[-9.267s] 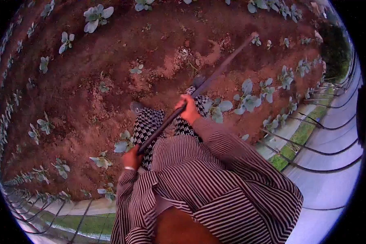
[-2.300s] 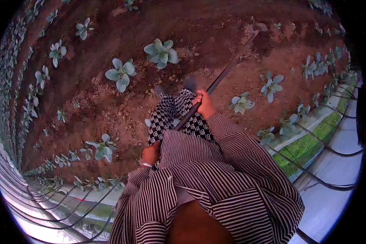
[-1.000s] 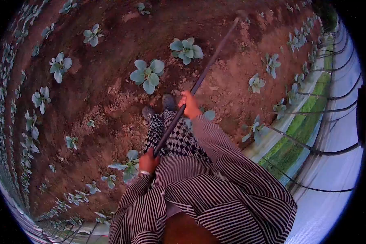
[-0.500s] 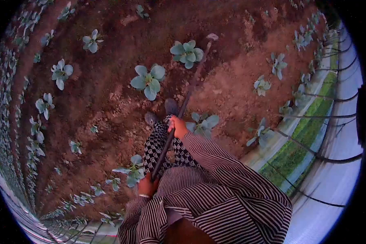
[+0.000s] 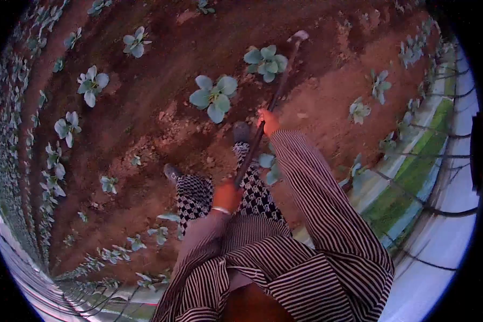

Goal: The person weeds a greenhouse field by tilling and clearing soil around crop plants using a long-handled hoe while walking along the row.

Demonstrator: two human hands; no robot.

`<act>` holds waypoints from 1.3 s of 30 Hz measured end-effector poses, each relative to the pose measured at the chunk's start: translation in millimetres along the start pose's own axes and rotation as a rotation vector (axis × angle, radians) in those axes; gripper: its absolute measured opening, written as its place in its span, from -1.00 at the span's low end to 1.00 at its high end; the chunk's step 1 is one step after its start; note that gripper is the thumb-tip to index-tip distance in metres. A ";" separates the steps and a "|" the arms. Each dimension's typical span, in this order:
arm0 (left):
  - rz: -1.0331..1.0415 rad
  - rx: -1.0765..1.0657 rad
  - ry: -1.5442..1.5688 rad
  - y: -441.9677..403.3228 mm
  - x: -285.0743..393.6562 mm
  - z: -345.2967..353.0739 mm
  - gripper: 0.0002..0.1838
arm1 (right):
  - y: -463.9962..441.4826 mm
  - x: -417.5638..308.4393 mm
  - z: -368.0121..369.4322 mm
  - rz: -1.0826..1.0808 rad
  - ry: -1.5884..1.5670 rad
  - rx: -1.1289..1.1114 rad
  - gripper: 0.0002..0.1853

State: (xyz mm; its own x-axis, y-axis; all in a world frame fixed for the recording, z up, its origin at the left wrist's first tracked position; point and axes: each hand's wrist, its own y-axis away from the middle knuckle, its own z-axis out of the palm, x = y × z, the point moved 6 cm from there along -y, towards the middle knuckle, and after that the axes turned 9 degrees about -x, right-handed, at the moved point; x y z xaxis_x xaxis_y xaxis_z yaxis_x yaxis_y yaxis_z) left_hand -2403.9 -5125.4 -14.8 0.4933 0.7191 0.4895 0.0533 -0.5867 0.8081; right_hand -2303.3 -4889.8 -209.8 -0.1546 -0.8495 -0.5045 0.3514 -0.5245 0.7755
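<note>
A long-handled hoe [image 5: 276,96] slants away from my body across the soil. My right hand [image 5: 270,123] is wrapped around the middle of its dark handle. Lower down, my left hand [image 5: 227,196] grips the handle near its end, in front of my thighs. The pale metal hoe head [image 5: 299,36] is at the far end, just right of a leafy plant [image 5: 266,63]; whether it touches the ground I cannot tell. Another broad-leafed plant [image 5: 213,99] grows left of the handle. A third plant [image 5: 271,167] is partly hidden beneath my right forearm.
Rows of similar young plants [image 5: 93,85] run along the left. My two shoes [image 5: 241,132] stand on loose brown soil [image 5: 145,134]. On the right, a green strip [image 5: 413,172] and pale plastic sheeting [image 5: 434,241] with dark curved lines border the bed.
Both my hands have moved forward and to the right with the hoe, its head now farther out. My left foot has shifted left, widening my stance. The view has shifted slightly.
</note>
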 end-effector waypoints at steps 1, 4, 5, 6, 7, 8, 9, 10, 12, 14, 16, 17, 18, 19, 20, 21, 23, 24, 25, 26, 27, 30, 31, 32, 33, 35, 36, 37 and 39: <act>-0.013 -0.052 0.010 5.4 -9.5 6.1 -0.54 | 5.0 12.9 3.8 0.051 0.048 0.031 -0.78; 0.120 0.069 0.093 40.8 -51.6 -1.4 -0.55 | 19.3 64.0 18.6 0.009 0.010 0.024 -0.79; 0.100 0.076 0.079 59.6 -74.2 -7.3 -0.58 | 30.3 86.7 27.6 0.023 -0.028 0.044 -0.79; 0.081 0.089 0.065 73.2 -97.9 -16.0 -0.61 | 38.0 109.0 40.0 0.035 -0.065 0.059 -0.79; -0.030 -0.009 0.058 78.2 -129.6 -17.3 -0.60 | 66.0 101.1 77.8 -0.021 -0.005 0.129 -0.80; -0.019 0.018 0.040 84.5 -154.0 -29.8 -0.61 | 75.8 104.2 105.9 -0.030 0.004 0.115 -0.80; -0.018 0.038 0.026 86.2 -165.7 -41.0 -0.61 | 78.4 100.3 123.7 -0.027 0.014 0.105 -0.81; -0.016 0.060 0.021 91.6 -182.9 -46.3 -0.61 | 88.0 100.7 143.8 -0.024 0.033 0.093 -0.81; -0.001 0.016 0.106 99.9 -223.7 -42.6 -0.63 | 123.5 102.0 190.5 -0.075 -0.027 0.087 -0.79; 0.050 0.039 0.085 111.2 -254.2 -40.9 -0.62 | 148.7 108.8 228.1 -0.162 -0.012 0.012 -0.77; 0.076 0.047 0.269 128.4 -276.4 -41.2 -0.65 | 158.9 127.1 253.7 -0.130 0.073 0.116 -0.73; 0.104 0.044 0.378 127.2 -293.8 -30.7 -0.66 | 154.5 143.0 259.6 -0.151 0.136 0.134 -0.73; 0.132 0.028 0.475 128.9 -304.5 -23.5 -0.66 | 156.5 153.8 259.7 -0.172 0.186 0.163 -0.73; 0.171 0.141 0.261 140.2 -287.1 -38.3 -0.67 | 147.0 166.7 250.0 -0.225 0.196 0.124 -0.79; 0.106 0.053 0.235 142.7 -277.2 -39.2 -0.65 | 139.8 177.4 242.3 -0.180 0.234 0.139 -0.80; 0.039 -0.030 0.209 143.8 -269.2 -39.3 -0.64 | 132.7 185.4 237.2 -0.134 0.273 0.150 -0.80; -0.019 -0.186 0.207 133.6 -280.4 -20.3 -0.60 | 116.2 207.2 225.4 -0.060 0.288 0.149 -0.79; -0.042 -0.209 0.201 135.6 -295.3 -10.7 -0.60 | 112.6 231.1 218.5 -0.034 0.256 0.137 -0.78; -0.069 -0.239 0.197 146.1 -304.5 -8.0 -0.59 | 116.4 261.9 208.8 -0.002 0.224 0.131 -0.76; -0.097 -0.271 0.194 159.3 -315.4 -5.5 -0.59 | 121.3 297.0 196.6 0.033 0.192 0.126 -0.74; -0.109 -0.275 0.151 174.5 -331.2 -7.5 -0.59 | 126.1 330.0 188.4 0.066 0.157 0.117 -0.73; -0.131 -0.244 0.106 203.5 -377.7 -16.5 -0.59 | 106.7 403.2 174.2 -0.198 -0.187 -0.177 -0.76; -0.142 -0.220 0.157 206.2 -388.8 -17.9 -0.59 | 105.9 407.2 179.5 -0.175 -0.186 -0.147 -0.77; -0.154 -0.201 0.205 210.0 -396.1 -20.6 -0.58 | 137.5 376.9 213.1 0.009 -0.014 0.083 -0.78; 0.020 -0.020 0.106 211.0 -389.3 -30.9 -0.60 | 162.1 358.3 227.7 0.198 0.153 0.320 -0.79; 0.000 -0.006 0.061 192.8 -401.5 -18.3 -0.62 | 153.2 339.8 236.0 0.085 0.071 0.258 -0.80; -0.005 -0.002 0.033 182.2 -407.0 -11.5 -0.62 | 144.1 330.4 233.7 0.024 0.026 0.231 -0.80; 0.004 -0.009 0.024 172.5 -401.2 -11.4 -0.64 | 121.0 333.7 218.0 -0.015 0.116 0.091 -0.79; 0.030 -0.028 0.044 145.7 -369.0 -11.8 -0.67 | 129.1 271.1 240.9 -0.076 0.113 0.171 -0.83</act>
State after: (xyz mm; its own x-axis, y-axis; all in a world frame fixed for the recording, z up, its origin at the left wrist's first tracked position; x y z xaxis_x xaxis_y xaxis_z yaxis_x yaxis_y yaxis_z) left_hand -2588.4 -5471.8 -73.8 0.4555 0.7175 0.5270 0.0141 -0.5977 0.8016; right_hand -2522.3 -5201.7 -154.9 -0.0670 -0.8006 -0.5955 0.1799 -0.5967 0.7820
